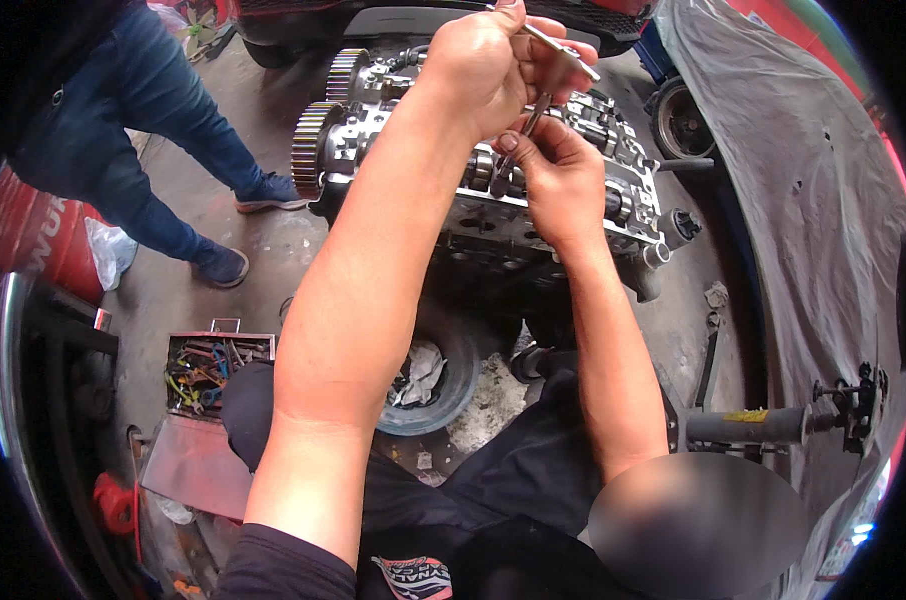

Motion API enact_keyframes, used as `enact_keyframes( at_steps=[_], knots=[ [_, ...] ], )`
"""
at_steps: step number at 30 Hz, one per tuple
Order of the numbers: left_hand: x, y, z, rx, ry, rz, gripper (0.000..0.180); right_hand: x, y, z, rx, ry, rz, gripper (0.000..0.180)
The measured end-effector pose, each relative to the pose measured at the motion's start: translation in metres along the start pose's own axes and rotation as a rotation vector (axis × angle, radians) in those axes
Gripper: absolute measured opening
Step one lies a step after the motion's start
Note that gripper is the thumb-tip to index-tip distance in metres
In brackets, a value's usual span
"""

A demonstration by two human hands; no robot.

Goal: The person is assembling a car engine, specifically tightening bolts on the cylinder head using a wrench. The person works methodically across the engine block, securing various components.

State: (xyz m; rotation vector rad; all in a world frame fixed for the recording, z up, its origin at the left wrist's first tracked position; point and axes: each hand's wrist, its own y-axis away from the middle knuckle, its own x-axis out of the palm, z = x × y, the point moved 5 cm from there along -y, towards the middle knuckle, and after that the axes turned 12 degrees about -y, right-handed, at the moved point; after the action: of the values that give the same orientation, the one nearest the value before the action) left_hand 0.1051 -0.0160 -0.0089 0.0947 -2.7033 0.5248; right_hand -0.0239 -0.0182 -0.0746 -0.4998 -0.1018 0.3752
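At the top middle of the head view, my left hand (478,70) is closed on the metal cross bar of a T-handle wrench (541,110). The bar slants across its fingers, with the thumb on the far end. Lower down, my right hand (565,185) pinches the tool's shaft between thumb and fingers. The shaft tilts down to the cylinder head (478,222), near a camshaft; my hands hide just where its tip meets the metal. Two toothed cam gears (315,150) stand at the left end of the cylinder head.
A person in blue trousers (163,130) stands at the left. An open toolbox (273,345) full of hand tools sits on the floor. Below the engine are a round tub (463,405) and a stained light patch (488,400). A grey cover (773,200) drapes the right side.
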Motion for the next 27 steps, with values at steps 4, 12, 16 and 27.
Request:
enact_keyframes(
  at_steps=[4, 12, 16, 27],
  knots=[
    [0.007, -0.001, 0.005, -0.013, 0.052, -0.196, 0.042, -0.002, 0.002, 0.006, 0.011, 0.077, 0.006, 0.016],
    [0.013, -0.031, -0.004, -0.336, -0.254, 0.199, 0.035, 0.002, 0.003, 0.013, 0.024, 0.168, 0.009, 0.014],
    [0.04, -0.024, -0.015, -0.237, -0.187, 0.056, 0.038, -0.016, -0.013, 0.009, 0.02, -0.045, 0.056, 0.012],
    [0.092, -0.043, 0.018, -0.186, -0.137, 0.06, 0.031, -0.097, -0.03, 0.001, 0.078, -0.21, 0.071, 0.018]
  ],
)
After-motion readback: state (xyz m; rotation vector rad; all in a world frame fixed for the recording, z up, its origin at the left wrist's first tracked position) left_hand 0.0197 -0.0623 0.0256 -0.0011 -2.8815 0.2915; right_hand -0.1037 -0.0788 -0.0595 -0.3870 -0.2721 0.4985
